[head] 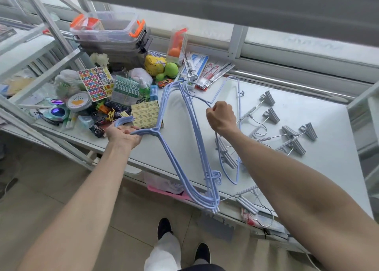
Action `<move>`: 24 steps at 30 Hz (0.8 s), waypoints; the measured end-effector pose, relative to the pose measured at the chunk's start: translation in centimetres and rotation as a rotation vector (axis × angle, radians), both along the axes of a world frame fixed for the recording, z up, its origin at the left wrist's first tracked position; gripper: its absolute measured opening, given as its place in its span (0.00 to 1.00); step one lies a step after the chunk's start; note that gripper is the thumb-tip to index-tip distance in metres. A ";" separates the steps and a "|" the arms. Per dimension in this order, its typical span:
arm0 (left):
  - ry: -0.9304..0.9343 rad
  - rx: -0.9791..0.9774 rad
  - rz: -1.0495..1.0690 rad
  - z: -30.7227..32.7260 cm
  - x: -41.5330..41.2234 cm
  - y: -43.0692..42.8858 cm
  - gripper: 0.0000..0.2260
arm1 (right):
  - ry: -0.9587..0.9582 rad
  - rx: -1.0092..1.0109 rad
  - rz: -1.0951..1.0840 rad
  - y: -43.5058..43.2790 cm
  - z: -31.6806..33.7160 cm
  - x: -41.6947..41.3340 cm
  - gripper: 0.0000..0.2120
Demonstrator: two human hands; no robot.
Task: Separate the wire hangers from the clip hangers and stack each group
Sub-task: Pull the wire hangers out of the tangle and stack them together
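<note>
Hangers of blue wire [172, 160], a bundle of about four whose overlapping strands blur the exact count, hang just above the white table [328, 157]. The left hand [125, 136] curls its fingers around their necks. Their hooks point left. Their long bars run from the far clutter to past the table's near edge.

One more blue hanger [235, 180] is gripped in the fist of the right hand [220, 115], with its long axis also running far to near. Grey clip hangers [295, 143] lie scattered flat on the right of the table, at least five of them, tangled. At the far left are stacked clear bins [110, 32] with orange latches. The top one holds a red-and-white pack.
</note>
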State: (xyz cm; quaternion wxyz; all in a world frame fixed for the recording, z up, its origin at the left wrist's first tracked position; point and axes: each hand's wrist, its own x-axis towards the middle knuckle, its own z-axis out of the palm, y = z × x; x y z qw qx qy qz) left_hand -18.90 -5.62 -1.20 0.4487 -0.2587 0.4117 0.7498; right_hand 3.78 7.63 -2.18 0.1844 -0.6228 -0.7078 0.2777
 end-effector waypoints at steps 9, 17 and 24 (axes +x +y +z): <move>-0.008 0.101 -0.029 -1.0 1.2 0.6 0.21 | -0.013 -0.002 0.308 -2.2 -0.7 -1.5 0.08; 0.174 0.079 -0.088 -1.8 1.2 0.6 0.18 | 0.098 0.058 0.389 -3.2 -0.6 -3.5 0.09; 0.263 0.109 -0.142 -1.5 1.6 0.3 0.18 | 0.050 0.110 0.441 -3.7 -0.4 -4.1 0.11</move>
